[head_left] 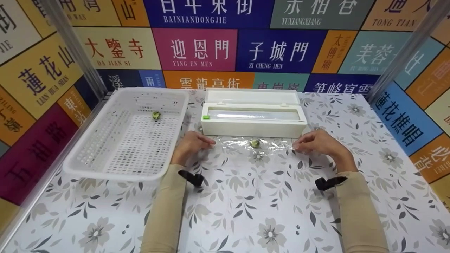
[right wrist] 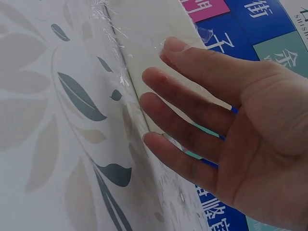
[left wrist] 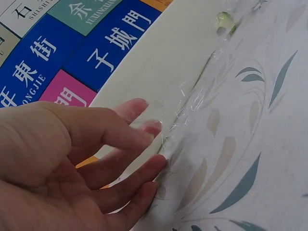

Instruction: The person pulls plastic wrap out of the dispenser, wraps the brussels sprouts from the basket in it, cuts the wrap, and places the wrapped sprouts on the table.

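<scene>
A strip of clear plastic wrap (head_left: 235, 143) stretches sideways in front of the white wrap dispenser box (head_left: 254, 128). In its middle sits a small round green-and-yellow item (head_left: 255, 143), which also shows in the left wrist view (left wrist: 224, 24). My left hand (head_left: 191, 144) pinches the strip's left end between thumb and fingertips. At the opposite end, my right hand (head_left: 319, 141) pinches the film with its thumb and forefinger; the other fingers (right wrist: 180, 120) are spread and bent in the right wrist view. The film looks crinkled close to both hands.
On the left stands a white perforated plastic basket (head_left: 75, 168) with another small green round item (head_left: 156, 115) inside. The dispenser's lid (head_left: 251, 96) is raised, showing a roll of film (head_left: 253, 115). A flower-patterned cloth (head_left: 246, 196) covers the table; a sign-covered wall (head_left: 197, 49) rises behind.
</scene>
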Demonstrator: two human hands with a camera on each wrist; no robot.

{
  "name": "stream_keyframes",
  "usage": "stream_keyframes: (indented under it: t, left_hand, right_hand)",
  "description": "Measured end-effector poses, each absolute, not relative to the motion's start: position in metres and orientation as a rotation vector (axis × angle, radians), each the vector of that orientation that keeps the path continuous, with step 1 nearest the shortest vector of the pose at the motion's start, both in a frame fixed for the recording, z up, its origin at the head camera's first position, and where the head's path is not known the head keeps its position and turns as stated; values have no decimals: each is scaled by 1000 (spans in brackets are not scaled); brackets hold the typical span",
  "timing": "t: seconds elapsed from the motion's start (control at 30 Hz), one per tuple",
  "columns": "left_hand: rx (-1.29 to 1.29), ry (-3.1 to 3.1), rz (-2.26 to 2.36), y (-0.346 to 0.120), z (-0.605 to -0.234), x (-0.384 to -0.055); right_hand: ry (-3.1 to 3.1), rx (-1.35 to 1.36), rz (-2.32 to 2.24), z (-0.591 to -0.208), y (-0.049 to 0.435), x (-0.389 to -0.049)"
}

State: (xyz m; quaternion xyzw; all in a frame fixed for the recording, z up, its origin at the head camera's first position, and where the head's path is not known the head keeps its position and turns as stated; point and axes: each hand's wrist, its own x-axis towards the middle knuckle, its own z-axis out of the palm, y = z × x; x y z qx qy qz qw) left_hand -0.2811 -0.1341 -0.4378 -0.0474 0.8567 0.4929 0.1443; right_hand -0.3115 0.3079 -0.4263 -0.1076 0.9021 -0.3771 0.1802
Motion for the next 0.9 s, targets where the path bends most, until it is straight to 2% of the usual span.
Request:
stream_keyframes:
  t: [0.23, 0.37, 0.57, 0.9]
  left_hand:
    - [-230, 2425, 1551, -124, -428, -278]
    - [-153, 2478, 1646, -114, -417, -275]
    - [132, 2512, 1764, -89, -402, -273]
    - [236, 2453, 1668, -47, -394, -282]
  right_hand:
    - [2547, -443, -1009, -411, 317, -305]
    - [2638, -422, -1006, -396, 314, -299]
    - [2675, -453, -1067, -383, 285, -294]
    - [2729, -563, -1150, -393, 219, -296]
